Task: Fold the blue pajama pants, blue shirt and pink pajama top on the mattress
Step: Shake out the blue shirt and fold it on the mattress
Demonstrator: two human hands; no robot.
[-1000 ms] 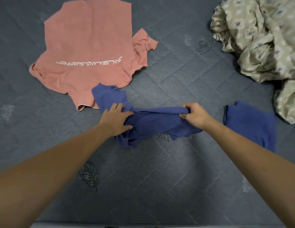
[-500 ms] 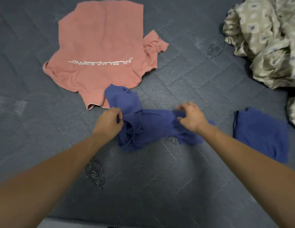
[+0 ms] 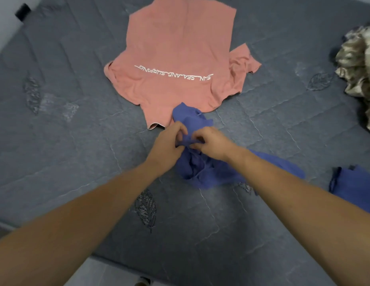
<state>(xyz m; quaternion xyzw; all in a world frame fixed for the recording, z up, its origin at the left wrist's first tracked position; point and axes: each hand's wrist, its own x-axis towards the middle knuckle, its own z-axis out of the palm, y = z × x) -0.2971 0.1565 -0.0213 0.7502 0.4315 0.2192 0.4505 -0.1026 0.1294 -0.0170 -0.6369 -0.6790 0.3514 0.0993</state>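
Left hand [image 3: 166, 146]: fingers curled, pinching a bunched edge of the crumpled blue garment [image 3: 202, 168]. Right hand [image 3: 211, 143]: fingers curled, gripping the same edge, almost touching the left. Blue garment: heaped under and just beyond both hands on the grey quilted mattress [image 3: 76, 151], far tip overlapping the pink pajama top [image 3: 175, 58], which lies flat beyond, lettering upward. Folded blue piece [image 3: 353, 182]: far right. Patterned beige fabric [image 3: 359, 65]: upper right.
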